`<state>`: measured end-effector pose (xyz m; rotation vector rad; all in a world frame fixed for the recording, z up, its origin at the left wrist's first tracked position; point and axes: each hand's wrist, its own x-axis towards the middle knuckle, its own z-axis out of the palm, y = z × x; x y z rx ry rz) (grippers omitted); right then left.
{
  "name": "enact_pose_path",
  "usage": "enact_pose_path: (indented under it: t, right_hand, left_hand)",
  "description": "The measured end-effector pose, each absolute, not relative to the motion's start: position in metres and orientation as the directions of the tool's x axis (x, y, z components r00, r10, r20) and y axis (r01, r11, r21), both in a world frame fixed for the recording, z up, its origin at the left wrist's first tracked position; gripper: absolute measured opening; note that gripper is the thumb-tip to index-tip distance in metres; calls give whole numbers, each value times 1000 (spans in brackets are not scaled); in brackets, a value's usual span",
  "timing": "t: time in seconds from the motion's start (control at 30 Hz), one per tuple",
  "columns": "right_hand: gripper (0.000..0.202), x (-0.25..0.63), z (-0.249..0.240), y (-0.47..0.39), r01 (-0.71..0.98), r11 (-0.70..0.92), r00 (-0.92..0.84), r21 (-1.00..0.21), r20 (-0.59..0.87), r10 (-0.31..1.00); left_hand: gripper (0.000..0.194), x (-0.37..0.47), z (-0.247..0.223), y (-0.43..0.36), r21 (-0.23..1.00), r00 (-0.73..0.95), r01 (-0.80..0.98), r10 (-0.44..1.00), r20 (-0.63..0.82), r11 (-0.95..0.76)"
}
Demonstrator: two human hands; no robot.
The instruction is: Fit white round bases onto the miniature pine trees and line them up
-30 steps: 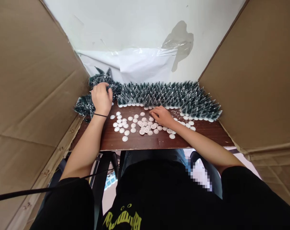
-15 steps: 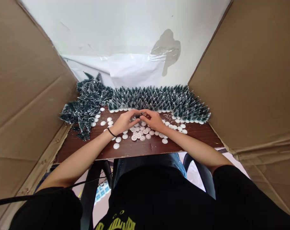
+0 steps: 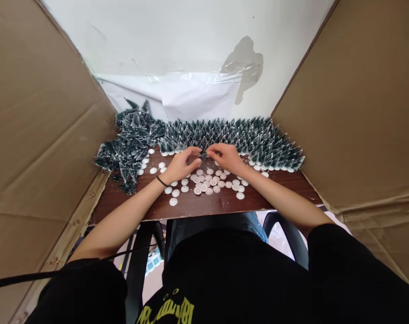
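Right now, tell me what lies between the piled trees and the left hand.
In the head view, white discs lie on the tabletop between the piled trees and the left hand.

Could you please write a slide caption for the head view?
Left hand and right hand at a small tree near frosted tree rows, white discs scattered on the table.
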<state>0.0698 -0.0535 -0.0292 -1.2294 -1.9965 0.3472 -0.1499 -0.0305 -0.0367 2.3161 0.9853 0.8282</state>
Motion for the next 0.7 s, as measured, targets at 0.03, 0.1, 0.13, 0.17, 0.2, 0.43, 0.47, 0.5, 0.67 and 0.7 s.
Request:
enact_pose_path:
  t: [0.03,0.1,0.13,0.17,0.2,0.43,0.47,0.5,0.67,0.7]
  right_hand:
    - [19,70,-24,-50,674,506,-281,-538,448,849]
    - [20,70,-19,-45,719,505,-289,-478,455,842]
    - [21,70,-19,-43,730,506,-286,-459,467,836]
    - [22,69,-21,-43,739,505,-275,-445,485,830]
    - [24,68,-25,-44,745,505,-261,-435,506,822]
    - [32,61,-54,-55,733,555,-314,-393,528,789]
    - [31,60,-56,-55,728,557,-322,-400,517,793]
    - [30,59,-58,-55,724,555,-326,-410,506,799]
    - [28,57,-63,-51,722,518,-271,-458,502,821]
    - [28,58,-64,-51,719,515,-254,-466,513,820]
  left_hand:
    - [37,-151,-36,-28,635,543,477,772,331,-608]
    - [29,-154,-37,-22,612,523,524,791,317,-592]
    - [24,-156,-38,-19,586,527,550,792,308,-595]
    - [21,-158,-40,-16,557,544,570,785,295,-604]
    - [18,-159,-42,-12,530,568,581,774,281,-618]
    - [19,-164,-51,-3,492,637,545,716,284,-679]
    - [19,-164,-51,-3,495,640,541,715,281,-679]
    - [18,-163,-51,-3,500,642,540,716,275,-677]
    - [17,-161,-50,-4,523,636,551,733,240,-650]
    - [18,-161,-50,-4,523,637,552,733,239,-650]
